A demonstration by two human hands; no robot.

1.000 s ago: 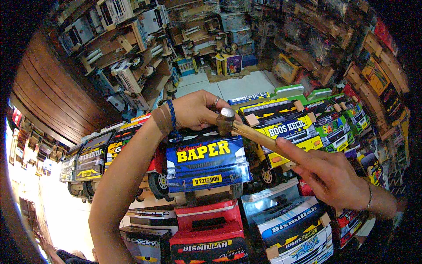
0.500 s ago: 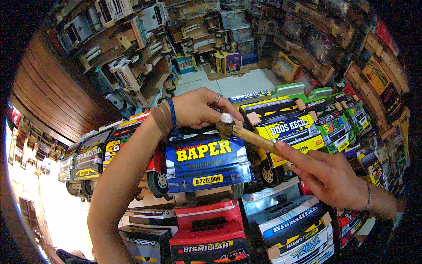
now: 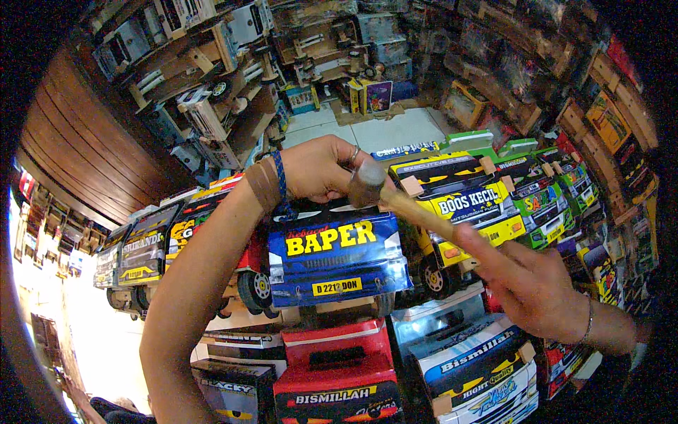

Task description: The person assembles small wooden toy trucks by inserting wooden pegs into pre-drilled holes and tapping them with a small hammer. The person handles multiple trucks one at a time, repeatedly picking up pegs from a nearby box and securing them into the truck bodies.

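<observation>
A blue toy truck (image 3: 339, 265) with yellow lettering stands in front of me, its front facing me. Over its upper edge my left hand (image 3: 318, 169) is closed, thumb and fingers pinched together; the hammer head covers whatever the fingertips may hold. My right hand (image 3: 533, 290) grips the wooden handle of a hammer (image 3: 417, 213), the index finger stretched along it. The hammer's metal head is beside the left fingertips, slightly blurred. On the left wrist are a brown band and a blue braided cord.
A yellow and black toy truck (image 3: 462, 208) stands close on the right, with green ones (image 3: 544, 212) beyond. Black toy trucks (image 3: 148, 244) line up on the left. Below are a red truck (image 3: 335, 367) and a white-and-blue one (image 3: 480, 374). Unfinished wooden bodies (image 3: 212, 106) pile up behind.
The hammer head has risen a little and moved slightly right, now blurred. My right hand has shifted slightly. The left hand keeps its pinch at the blue truck's top.
</observation>
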